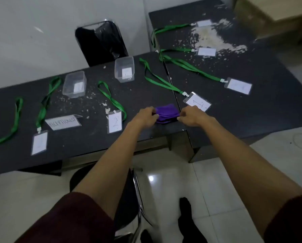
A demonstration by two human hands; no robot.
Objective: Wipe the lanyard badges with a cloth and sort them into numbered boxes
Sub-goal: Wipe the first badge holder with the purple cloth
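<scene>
Head view, looking down on a dark surface [87, 146] made of two parts meeting at a seam. At centre frame, a folded purple cloth [167, 115] lying on that surface just left of the seam, gripped at its left end by the left hand [146, 117] and at its right end by the right hand [190, 118]; fingers [154, 115] of both curled narrow onto the fabric, holding nothing else. Just above the right hand, close beside it, a badge marked 1 [197, 103] on a green lanyard [160, 79] running toward upper centre. Left of the left hand, a badge marked 2 [115, 122], flat, with its own green loop. More of them spread about: a lower-left badge [39, 142], a right badge [238, 86], an upper badge [206, 51] and a top badge [204, 23], plus a sliver of another at the far left edge; numbers on these too faint to read. In the upper left half, two clear boxes, a left box [75, 84] and a middle box [124, 69], each with a paper label too blurred to read, both seemingly without any badge inside. Between lower left and centre, a paper sign [63, 122] reading RECEPTIONIST. White flakes [213, 37] scattered over the surface, thickest at upper right. Behind, at upper centre, a black chair [101, 42]. Judged from this: very early in the task, with the cloth in hand but not against any badge, and nothing sorted as far as visible. Every visible badge left to wipe and drop into its numbered box. Impossible to tell whether any wiped already.
</scene>
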